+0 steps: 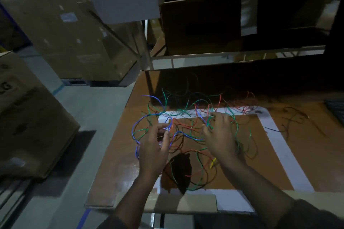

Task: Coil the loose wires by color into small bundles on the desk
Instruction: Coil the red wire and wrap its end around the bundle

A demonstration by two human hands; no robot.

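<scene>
A tangle of loose wires [188, 117] in blue, green, red and black lies spread over the brown desk [115, 169]. My left hand [154, 147] sits at the tangle's left side, its fingers curled around blue wire loops [137, 126]. My right hand [219, 134] is on the right part of the tangle, its fingertips pinching green and red strands [210, 121]. More green and red loops [195, 169] lie on the desk between my forearms, beside a small yellow piece [213, 162].
White tape [286, 154] frames a rectangle on the desk. Thin dark wires [294, 117] lie at the right. Cardboard boxes [61, 24] stand to the left on the floor. A shelf rack with boxes [202, 24] rises behind the desk. A cardboard flap [186, 202] covers the near edge.
</scene>
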